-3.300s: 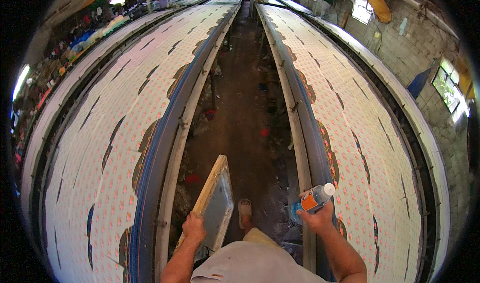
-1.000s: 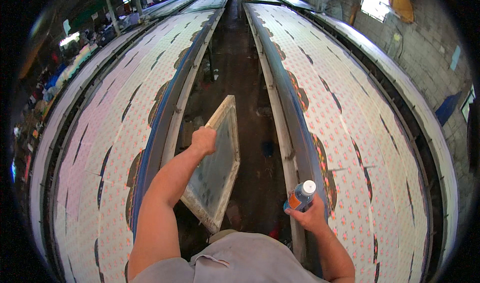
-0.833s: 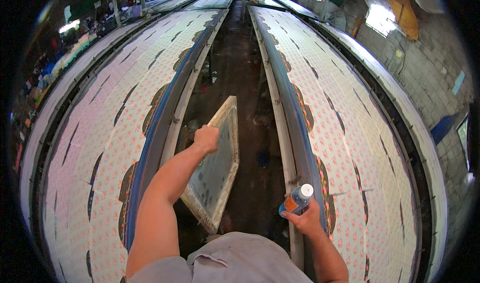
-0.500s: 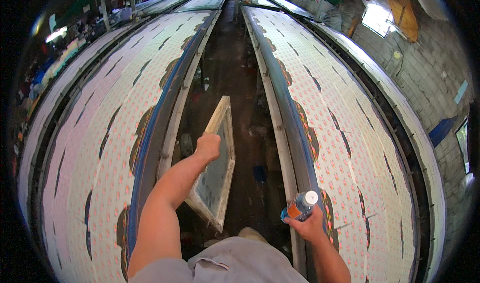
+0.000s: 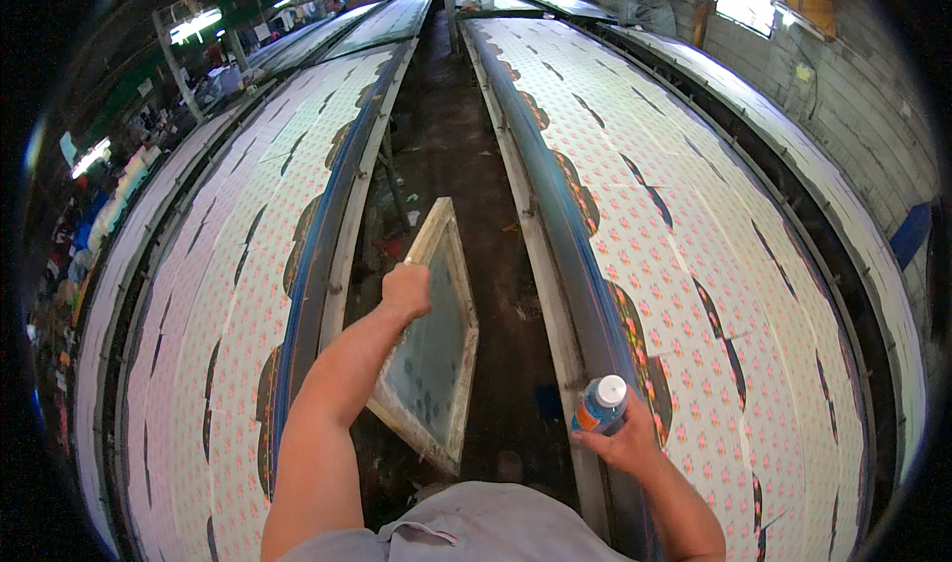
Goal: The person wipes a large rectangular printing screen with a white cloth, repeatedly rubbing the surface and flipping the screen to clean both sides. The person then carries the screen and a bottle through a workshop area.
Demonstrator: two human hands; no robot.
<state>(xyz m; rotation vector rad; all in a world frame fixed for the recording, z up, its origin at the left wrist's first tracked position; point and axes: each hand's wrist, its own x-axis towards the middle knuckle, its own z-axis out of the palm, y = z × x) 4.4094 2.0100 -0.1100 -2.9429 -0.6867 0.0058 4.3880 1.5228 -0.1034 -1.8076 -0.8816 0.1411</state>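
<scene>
Centrally, the left hand (image 5: pixel 407 291) grips the wooden printing screen (image 5: pixel 428 339) by its left edge over the dark aisle (image 5: pixel 466 155) between fabric-covered tables (image 5: pixel 714 225), while the right hand (image 5: pixel 620 441), lower right, clasps a white-capped bottle (image 5: pixel 600 406).

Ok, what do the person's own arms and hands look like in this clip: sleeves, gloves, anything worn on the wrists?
Both forearms are bare. The left hand and right hand wear no gloves, and no watch, band or ring shows. No sleeves reach the parts of the arms in view. A grey shirt with a collar shows at the lower edge.
</scene>
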